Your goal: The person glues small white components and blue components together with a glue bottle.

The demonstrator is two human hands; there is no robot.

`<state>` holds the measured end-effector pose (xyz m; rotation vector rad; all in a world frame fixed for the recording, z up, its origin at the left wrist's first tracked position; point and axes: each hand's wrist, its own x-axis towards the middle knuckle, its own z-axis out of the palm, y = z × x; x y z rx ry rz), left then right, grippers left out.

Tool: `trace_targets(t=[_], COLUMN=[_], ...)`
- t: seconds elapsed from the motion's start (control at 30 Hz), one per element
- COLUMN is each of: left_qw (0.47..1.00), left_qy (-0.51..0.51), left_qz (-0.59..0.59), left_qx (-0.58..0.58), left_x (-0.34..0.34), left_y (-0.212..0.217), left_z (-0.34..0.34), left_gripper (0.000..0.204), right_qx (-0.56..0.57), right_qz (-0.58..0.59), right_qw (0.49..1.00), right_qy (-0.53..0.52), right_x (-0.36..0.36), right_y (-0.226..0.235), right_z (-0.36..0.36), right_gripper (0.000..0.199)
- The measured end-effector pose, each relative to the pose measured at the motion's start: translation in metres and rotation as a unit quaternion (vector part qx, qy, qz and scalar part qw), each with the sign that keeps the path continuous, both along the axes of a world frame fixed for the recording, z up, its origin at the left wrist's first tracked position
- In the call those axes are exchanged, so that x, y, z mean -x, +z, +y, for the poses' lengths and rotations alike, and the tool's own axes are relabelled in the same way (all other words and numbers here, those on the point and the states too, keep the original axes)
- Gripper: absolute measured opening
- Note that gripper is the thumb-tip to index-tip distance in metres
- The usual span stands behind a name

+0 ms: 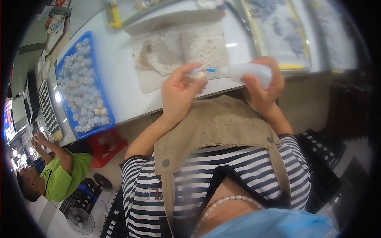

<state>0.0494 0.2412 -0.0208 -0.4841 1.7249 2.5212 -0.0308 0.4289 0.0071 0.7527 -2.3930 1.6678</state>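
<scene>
Between the thumb and fingers of my left hand [177, 94] is a small rounded white and cream piece [199, 74], partly covered by the fingertips; its exact kind is too small to tell. My right hand [266, 89] is wrapped round a translucent white squeeze bottle [250, 73], tipped sideways. The bottle's thin blue nozzle [210, 70] points left at the piece, very close to it; I cannot tell whether they touch. Both hands are above the near edge of the white table [123, 95]. Beneath them lies a stained cardboard sheet [208, 49].
At left, a blue tray [111, 119] holds many small blue-grey and cream pieces [84, 89]. A yellow-edged tray [291, 65] with dark grey lumps stands at right. A person in a green shirt [69, 176] works at far left, near a red stool [109, 148].
</scene>
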Motion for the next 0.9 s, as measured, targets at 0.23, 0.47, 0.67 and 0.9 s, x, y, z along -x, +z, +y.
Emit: trace_targets(t=[0.23, 0.47, 0.67, 0.9], left_qw=[0.999, 0.999, 0.999, 0.998], left_qy=[0.029, 0.039, 0.033, 0.044], left_qz=[-0.003, 0.003, 0.001, 0.014], left_qx=[0.014, 0.005, 0.004, -0.048], left_x=[-0.004, -0.008, -0.009, -0.006], left_y=[0.007, 0.006, 0.007, 0.004], left_z=[-0.003, -0.007, -0.007, -0.001], left_gripper=[0.034, 0.034, 0.035, 0.033], right_qx=[-0.043, -0.073, -0.060, -0.036], right_qz=[0.080, 0.089, 0.083, 0.046], right_qw=[0.996, 0.993, 0.994, 0.998], right_qy=[0.022, 0.024, 0.022, 0.019], right_x=[-0.006, -0.010, -0.009, -0.008], right_y=[0.011, 0.016, 0.015, 0.013], right_z=[-0.010, -0.019, -0.020, -0.010], right_gripper=[0.030, 0.031, 0.030, 0.022])
